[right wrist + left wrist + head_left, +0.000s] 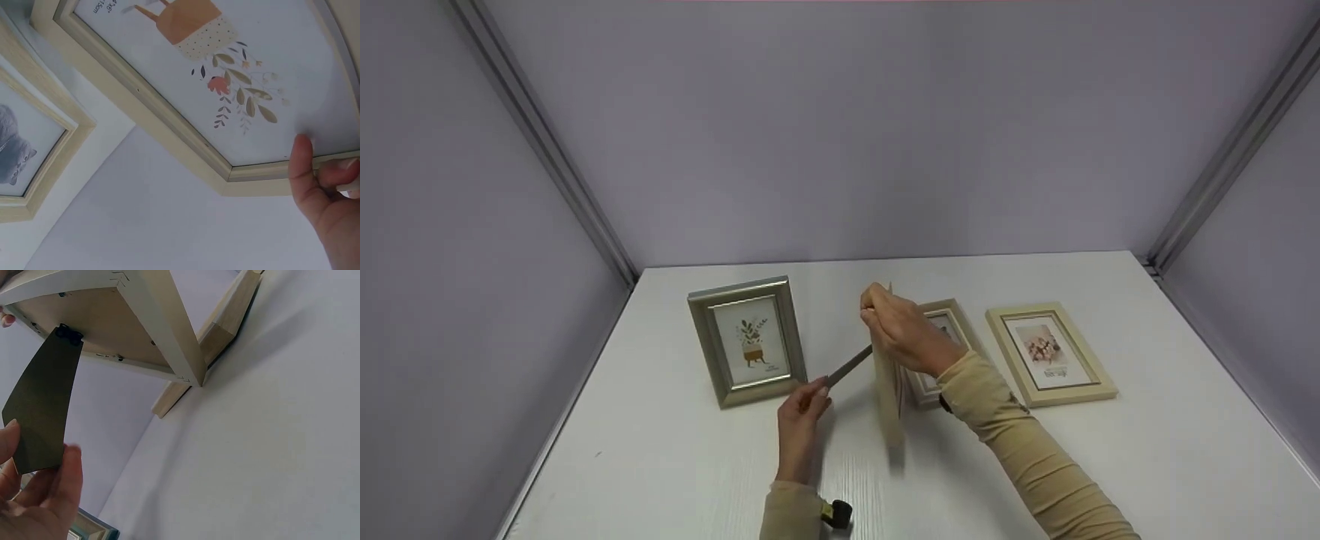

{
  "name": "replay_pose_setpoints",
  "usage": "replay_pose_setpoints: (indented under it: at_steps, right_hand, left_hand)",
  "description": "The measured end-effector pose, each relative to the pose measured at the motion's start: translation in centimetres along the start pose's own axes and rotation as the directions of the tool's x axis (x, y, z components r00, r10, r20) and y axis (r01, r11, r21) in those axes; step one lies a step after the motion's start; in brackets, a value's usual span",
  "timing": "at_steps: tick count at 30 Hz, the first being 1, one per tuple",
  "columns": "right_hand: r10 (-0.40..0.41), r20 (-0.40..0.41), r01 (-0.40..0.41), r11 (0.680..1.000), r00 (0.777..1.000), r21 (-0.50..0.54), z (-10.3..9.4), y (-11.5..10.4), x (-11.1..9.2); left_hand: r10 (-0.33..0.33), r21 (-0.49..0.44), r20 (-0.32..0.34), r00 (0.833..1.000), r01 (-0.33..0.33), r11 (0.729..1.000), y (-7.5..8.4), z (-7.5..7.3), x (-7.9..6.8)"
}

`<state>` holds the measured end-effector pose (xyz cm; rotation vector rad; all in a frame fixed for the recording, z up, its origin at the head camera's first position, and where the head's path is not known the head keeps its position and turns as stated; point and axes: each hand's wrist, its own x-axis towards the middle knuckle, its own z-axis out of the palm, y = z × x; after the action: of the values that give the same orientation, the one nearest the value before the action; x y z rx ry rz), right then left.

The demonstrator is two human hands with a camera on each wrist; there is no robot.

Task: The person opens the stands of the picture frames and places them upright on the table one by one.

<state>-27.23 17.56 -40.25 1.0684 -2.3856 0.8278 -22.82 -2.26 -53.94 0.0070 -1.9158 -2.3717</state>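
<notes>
A pale wooden picture frame (887,397) is held upright, nearly edge-on in the head view. My right hand (906,328) grips its upper edge, and in the right wrist view one fingertip touches the face, over a print of a plant in an orange pot (197,22). My left hand (802,412) pinches the free end of the dark stand leg (45,399), which angles out from the brown backing board (107,318) at a black hinge (69,334). A lower corner of the frame is close to the tabletop; contact is unclear.
A silvery frame (705,330) stands on the white table (660,465) at left. Behind my right hand is another pale frame (960,319), partly hidden. A cream frame (1011,349) is farther right. Grey panels (840,135) enclose the back and sides.
</notes>
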Motion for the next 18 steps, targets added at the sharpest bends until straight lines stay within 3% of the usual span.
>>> replay_pose_setpoints:
  at_steps: [5,10,15,18]
  right_hand:
    - [-0.053,-0.027,0.053,0.998,0.998,-0.023,0.31,0.06,0.01]
    - [-0.086,-0.031,0.085,0.995,0.996,-0.043,0.59,-0.05,-0.03]
    - [-0.114,-0.025,0.112,0.991,0.993,-0.069,0.80,-0.29,0.00]
    - [-0.119,-0.026,0.116,0.988,0.993,-0.103,0.96,-0.44,-0.06]
  left_hand:
    - [0.042,0.168,-0.038,0.998,-0.035,0.985,-0.02,0.07,-0.11]
    - [0.058,0.230,-0.036,0.998,-0.049,0.972,-0.18,0.14,-0.19]
    - [0.112,0.347,-0.067,0.991,-0.081,0.934,-0.19,0.20,-0.01]
    - [0.111,0.354,-0.075,0.991,-0.077,0.932,-0.22,0.26,0.13]
